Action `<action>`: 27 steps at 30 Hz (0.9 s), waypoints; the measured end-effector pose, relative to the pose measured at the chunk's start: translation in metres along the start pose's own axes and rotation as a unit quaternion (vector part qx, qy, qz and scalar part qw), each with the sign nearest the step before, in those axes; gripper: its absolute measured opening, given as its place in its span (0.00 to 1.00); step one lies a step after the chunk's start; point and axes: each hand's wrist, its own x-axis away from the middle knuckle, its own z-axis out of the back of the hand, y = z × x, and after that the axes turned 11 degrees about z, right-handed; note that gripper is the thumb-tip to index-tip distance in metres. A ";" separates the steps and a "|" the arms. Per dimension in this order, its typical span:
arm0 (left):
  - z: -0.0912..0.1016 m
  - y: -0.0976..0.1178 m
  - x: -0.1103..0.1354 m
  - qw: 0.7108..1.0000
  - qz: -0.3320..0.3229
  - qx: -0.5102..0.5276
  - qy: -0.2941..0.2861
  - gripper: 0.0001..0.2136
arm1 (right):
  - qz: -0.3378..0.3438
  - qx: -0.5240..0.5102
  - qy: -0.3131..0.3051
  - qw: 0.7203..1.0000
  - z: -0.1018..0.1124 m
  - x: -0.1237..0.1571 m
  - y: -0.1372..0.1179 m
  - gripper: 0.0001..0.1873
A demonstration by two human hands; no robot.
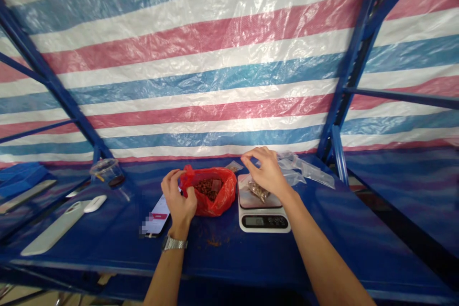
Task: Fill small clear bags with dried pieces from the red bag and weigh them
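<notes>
A red plastic bag (pixel 225 197) stands wide open on the blue table, with small brown pieces (pixel 206 189) inside. At its left rim, my left hand (pixel 178 201) has its fingers and thumb curled around the edge. Just right of the bag is a white digital scale (pixel 244 222); the digits on its display are too blurred to read. A small clear bag of pale brownish bits (pixel 258 192) lies on the scale's plate. Above the plate hovers my right hand (pixel 265 169), thumb and forefinger pinched together; whatever is between them cannot be made out.
Clear plastic bags (pixel 304 169) lie behind the scale, and a small filled packet (pixel 234 166) sits behind the red bag. Leftward are a lit phone (pixel 158 217), a pale phone-shaped object (pixel 53 229), a white case (pixel 95 203) and a clear cup (pixel 107 172). Brown crumbs (pixel 214 242) dot the table's front.
</notes>
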 end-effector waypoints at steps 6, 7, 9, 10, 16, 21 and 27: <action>0.000 -0.001 0.002 0.999 0.008 -0.001 0.031 0.18 | -0.040 0.011 -0.133 0.990 0.011 0.009 0.012 0.06; 0.000 -0.001 0.002 0.999 0.007 0.000 0.033 0.18 | -0.047 0.018 -0.152 0.987 0.013 0.011 0.014 0.07; -0.001 -0.002 0.002 0.999 0.003 0.003 0.037 0.18 | -0.059 0.030 -0.172 0.983 0.015 0.012 0.016 0.09; -0.001 -0.003 0.002 0.999 0.002 0.004 0.040 0.18 | -0.066 0.032 -0.177 0.981 0.016 0.012 0.016 0.10; 0.000 0.001 0.003 0.999 0.004 -0.003 0.045 0.17 | -0.083 0.043 -0.208 0.974 0.021 0.015 0.017 0.15; 0.000 0.005 0.003 0.999 0.006 0.002 0.042 0.15 | -0.081 0.024 -0.254 0.964 0.018 0.021 0.017 0.21; 0.001 0.008 0.003 0.999 -0.018 0.026 0.031 0.13 | -0.085 -0.079 -0.218 0.969 0.005 0.021 0.020 0.18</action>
